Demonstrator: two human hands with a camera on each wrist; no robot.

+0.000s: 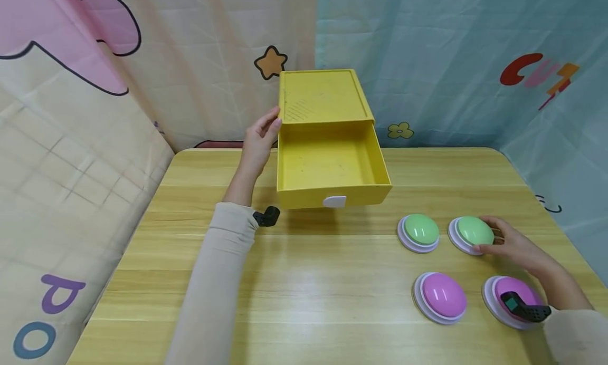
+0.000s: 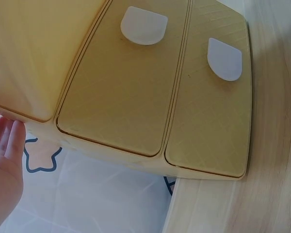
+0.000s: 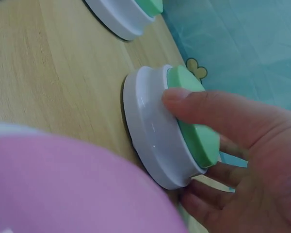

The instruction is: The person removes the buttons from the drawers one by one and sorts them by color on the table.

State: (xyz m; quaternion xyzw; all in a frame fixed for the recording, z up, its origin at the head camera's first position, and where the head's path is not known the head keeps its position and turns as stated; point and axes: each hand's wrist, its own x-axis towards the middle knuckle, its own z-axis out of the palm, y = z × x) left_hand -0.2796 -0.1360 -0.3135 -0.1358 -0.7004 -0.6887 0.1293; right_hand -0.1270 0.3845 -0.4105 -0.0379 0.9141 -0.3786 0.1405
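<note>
A yellow drawer cabinet stands at the back of the table with its top drawer pulled out. The drawer's inside is bare. My left hand rests against the cabinet's left side near the top, fingers mostly straight; the left wrist view shows the fingers at that edge. At the right, my right hand holds a green push button with a white base, thumb on one side and fingers curled round the other. The button sits on the table.
Left of the held button is another green push button. Two pink push buttons lie nearer: one pink button and a second pink button partly behind the right wrist camera. Two lower drawers with white handles are closed. A printed curtain hangs behind.
</note>
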